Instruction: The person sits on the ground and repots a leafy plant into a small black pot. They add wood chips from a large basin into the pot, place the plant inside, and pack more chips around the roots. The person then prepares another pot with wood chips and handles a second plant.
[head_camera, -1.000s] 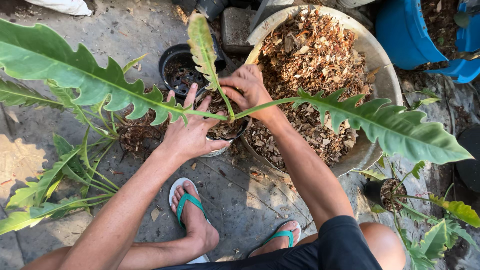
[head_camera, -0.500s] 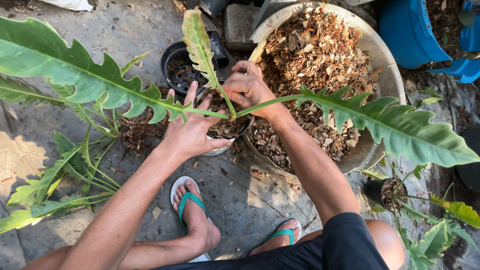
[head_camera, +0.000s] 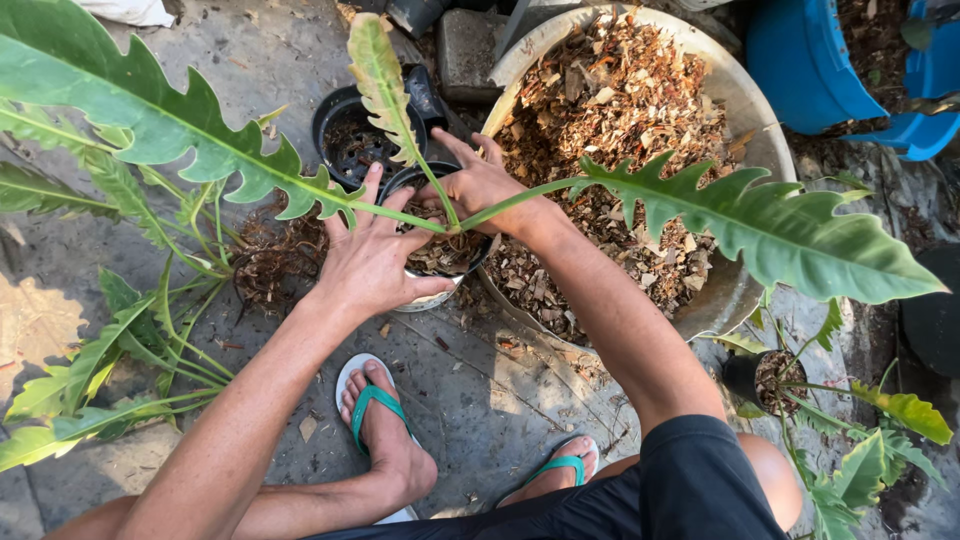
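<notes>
Far left, at 9 o'clock: a loose bunch of long green serrated leaves lay on the grey concrete floor, with a tangle of brown roots at its inner end. One very large lobed green leaf spread from 10 o'clock toward centre.

Left of centre: the left hand was open, fingers spread, palm pressed against the left side of the small pot with a white rim and dark inside. Thumb lay along the pot's near rim. It clasped the pot wall rather than closing round it.

Centre: the pot stood on the floor, touching the basin's near-left edge, filled with brown bark chips. Green stems of the potted plant rose from it; a narrow yellow-green leaf pointed to 12 o'clock. Just behind it, an empty black plastic pot at 11 o'clock.

Right of centre: the right hand was partly curled, fingertips resting at the stem base and on the far rim; whether it pinched the stem could not be told.

Right: a wide pale round basin of brown bark mulch at 1 o'clock; a broad green leaf across it. Blue plastic tub at 2 o'clock.

Bottom: feet in teal-strapped flip-flops.
</notes>
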